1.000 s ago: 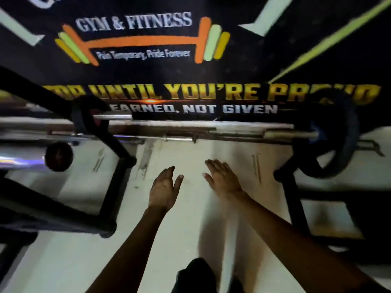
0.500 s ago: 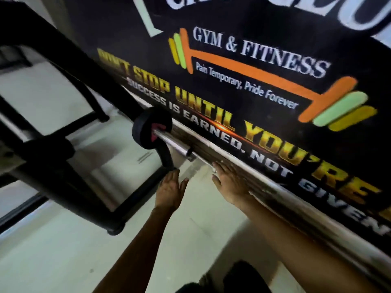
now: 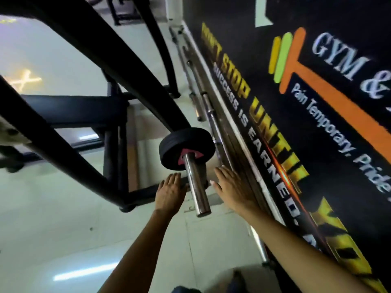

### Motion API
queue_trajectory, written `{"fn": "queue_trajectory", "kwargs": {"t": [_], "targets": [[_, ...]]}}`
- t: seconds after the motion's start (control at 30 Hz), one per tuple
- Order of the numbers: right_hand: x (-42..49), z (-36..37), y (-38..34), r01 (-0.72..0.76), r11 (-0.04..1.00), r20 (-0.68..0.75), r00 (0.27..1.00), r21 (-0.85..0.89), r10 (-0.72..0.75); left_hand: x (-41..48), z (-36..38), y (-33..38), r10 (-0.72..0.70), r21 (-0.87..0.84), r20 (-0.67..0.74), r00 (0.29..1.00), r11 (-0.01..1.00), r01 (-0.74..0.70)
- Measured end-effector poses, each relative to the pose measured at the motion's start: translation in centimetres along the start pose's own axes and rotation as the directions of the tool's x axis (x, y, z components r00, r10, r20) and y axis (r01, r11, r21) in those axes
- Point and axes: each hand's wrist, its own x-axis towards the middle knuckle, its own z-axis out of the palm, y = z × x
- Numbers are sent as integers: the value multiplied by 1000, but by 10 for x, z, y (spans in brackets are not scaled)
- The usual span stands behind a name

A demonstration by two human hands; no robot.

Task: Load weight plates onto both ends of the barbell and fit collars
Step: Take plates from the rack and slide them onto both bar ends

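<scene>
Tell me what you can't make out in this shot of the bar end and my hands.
Head view, the only one:
- Bar beyond the plate: hidden by the plate.
- Pink piece at the plate's hub: too blurred to tell collar from marking.
- Left hand and right hand: blur hides whether fingertips touch the bar.
- Wall banner: words cut off by the right edge.

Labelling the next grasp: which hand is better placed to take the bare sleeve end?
Left, narrowly. The left hand is open, its thumb almost at the sleeve, near the black plate. The right hand, also open, sits slightly farther off, by the spare bars.
</scene>
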Motion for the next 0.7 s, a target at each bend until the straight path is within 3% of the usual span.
{"fn": "queue_trajectory", "kwargs": {"t": [0.07, 0.13, 0.23, 0.3, 0.33, 0.53, 0.7], "targets": [[31, 14, 15, 15, 1000, -25, 1000, 2, -15, 21, 16, 2, -108, -74, -36, 993, 992, 105], [63, 32, 24, 53, 998, -39, 998, 23, -52, 41, 38, 6, -318, -343, -70, 946, 898, 276], [109, 58, 27, 66, 993, -109, 993, 98, -55, 68, 67, 9, -585, -786, -74, 808, 533, 314], [134, 71, 25, 70, 978, -190, 981, 198, -32, 84, 80, 5, -671, -900, -54, 739, 353, 255], [142, 75, 23, 78, 961, -239, 971, 264, -14, 91, 84, 0, -687, -920, -60, 725, 320, 227], [147, 96, 11, 95, 876, -432, 892, 472, 137, 108, 95, -29, -629, -932, -210, 749, 360, 41], [147, 87, 17, 98, 851, -458, 871, 516, 178, 107, 91, -37, -616, -904, -245, 749, 424, 52]]}}
